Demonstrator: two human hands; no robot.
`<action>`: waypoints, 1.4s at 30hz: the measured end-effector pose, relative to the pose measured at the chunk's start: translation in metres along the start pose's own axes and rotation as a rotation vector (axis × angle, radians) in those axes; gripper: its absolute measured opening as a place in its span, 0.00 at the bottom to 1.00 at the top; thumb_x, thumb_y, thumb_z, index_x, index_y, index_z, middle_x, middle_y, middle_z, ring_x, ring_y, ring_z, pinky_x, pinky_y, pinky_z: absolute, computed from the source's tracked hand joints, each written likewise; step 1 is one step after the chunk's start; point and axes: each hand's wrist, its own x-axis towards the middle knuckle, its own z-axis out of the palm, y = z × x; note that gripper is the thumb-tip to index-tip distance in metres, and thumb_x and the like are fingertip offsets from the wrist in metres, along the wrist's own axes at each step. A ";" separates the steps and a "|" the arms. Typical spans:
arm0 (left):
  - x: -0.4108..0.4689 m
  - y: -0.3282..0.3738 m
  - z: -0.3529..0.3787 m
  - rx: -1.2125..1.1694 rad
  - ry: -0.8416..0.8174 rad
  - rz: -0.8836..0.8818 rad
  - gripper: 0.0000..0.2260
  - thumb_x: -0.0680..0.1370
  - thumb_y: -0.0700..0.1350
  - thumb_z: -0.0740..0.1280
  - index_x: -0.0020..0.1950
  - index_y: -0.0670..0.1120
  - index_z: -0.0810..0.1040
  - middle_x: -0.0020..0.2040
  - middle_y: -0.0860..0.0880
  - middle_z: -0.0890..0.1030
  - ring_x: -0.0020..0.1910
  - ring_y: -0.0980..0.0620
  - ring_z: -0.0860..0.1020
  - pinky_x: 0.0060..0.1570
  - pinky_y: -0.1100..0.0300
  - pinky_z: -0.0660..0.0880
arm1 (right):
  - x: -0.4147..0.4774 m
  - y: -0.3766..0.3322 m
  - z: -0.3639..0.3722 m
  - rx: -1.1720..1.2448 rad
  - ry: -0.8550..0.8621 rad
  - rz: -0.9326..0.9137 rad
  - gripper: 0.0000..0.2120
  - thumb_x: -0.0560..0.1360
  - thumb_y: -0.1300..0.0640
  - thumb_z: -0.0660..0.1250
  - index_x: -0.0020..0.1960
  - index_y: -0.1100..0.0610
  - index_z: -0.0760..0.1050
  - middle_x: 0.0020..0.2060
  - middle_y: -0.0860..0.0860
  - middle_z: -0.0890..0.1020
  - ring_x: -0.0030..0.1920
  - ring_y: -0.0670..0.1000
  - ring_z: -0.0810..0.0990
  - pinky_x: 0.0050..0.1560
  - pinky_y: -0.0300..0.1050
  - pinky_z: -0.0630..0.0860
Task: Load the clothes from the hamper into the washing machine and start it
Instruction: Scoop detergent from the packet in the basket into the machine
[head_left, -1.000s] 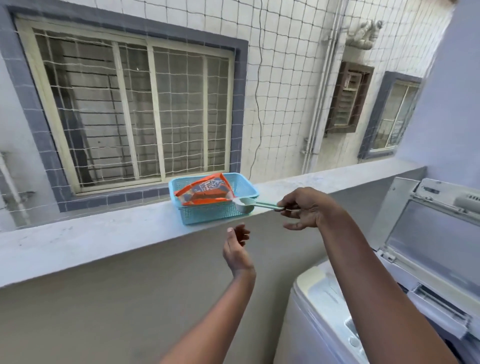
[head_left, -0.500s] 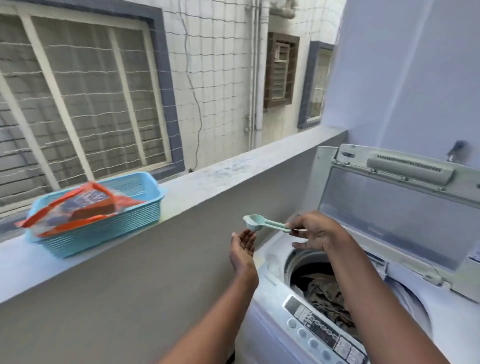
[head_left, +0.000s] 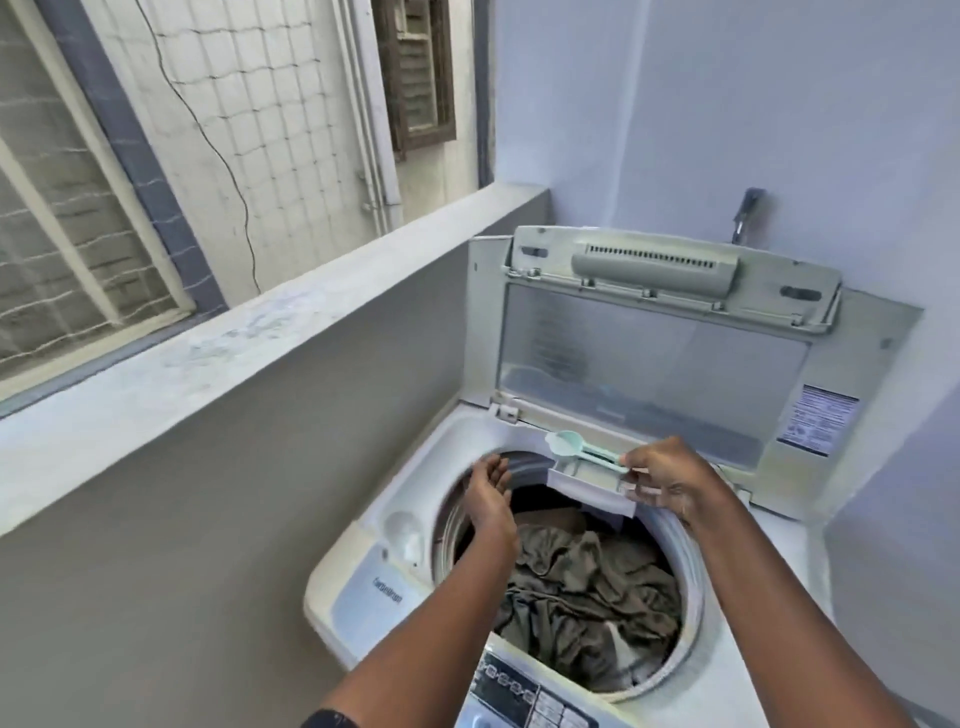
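Observation:
A white top-loading washing machine (head_left: 363, 587) stands with its lid (head_left: 649, 358) raised. Olive-brown clothes (head_left: 587, 592) lie in the drum. My right hand (head_left: 670, 480) pinches the handle of a pale green scoop (head_left: 566, 446), whose bowl hangs over a small detergent drawer (head_left: 587, 486) pulled out at the drum's far rim. My left hand (head_left: 491, 499) hovers open, palm turned inward, over the drum's left rim, holding nothing. The hamper is out of view.
The machine's control panel (head_left: 524, 691) runs along the near edge. A grey parapet ledge (head_left: 218, 343) passes on the left, with a netted window behind it. A tap (head_left: 745, 213) juts from the lilac wall behind the lid.
The view has swung right from the blue basket on the ledge to the machine. My right hand has carried the scoop over the detergent drawer; my left hand has followed over the drum.

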 end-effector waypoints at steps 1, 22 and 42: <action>0.004 -0.009 0.005 0.054 0.005 -0.021 0.12 0.81 0.47 0.56 0.51 0.44 0.77 0.46 0.49 0.78 0.44 0.53 0.76 0.44 0.63 0.69 | 0.007 0.005 -0.007 0.016 0.019 0.012 0.09 0.76 0.68 0.62 0.37 0.62 0.71 0.33 0.56 0.73 0.31 0.49 0.77 0.23 0.37 0.74; 0.062 -0.083 0.051 1.641 -0.153 0.101 0.52 0.65 0.64 0.72 0.77 0.50 0.44 0.78 0.48 0.50 0.76 0.43 0.50 0.72 0.40 0.45 | 0.102 0.076 -0.009 -0.600 0.330 -0.332 0.06 0.78 0.64 0.58 0.49 0.65 0.73 0.53 0.55 0.70 0.44 0.57 0.78 0.49 0.50 0.77; 0.071 -0.086 0.055 1.658 -0.138 0.128 0.47 0.65 0.67 0.69 0.75 0.50 0.52 0.77 0.47 0.54 0.75 0.42 0.53 0.70 0.38 0.50 | 0.094 0.098 -0.002 -1.023 0.333 -0.816 0.14 0.80 0.63 0.57 0.55 0.69 0.77 0.51 0.53 0.75 0.44 0.51 0.83 0.41 0.35 0.80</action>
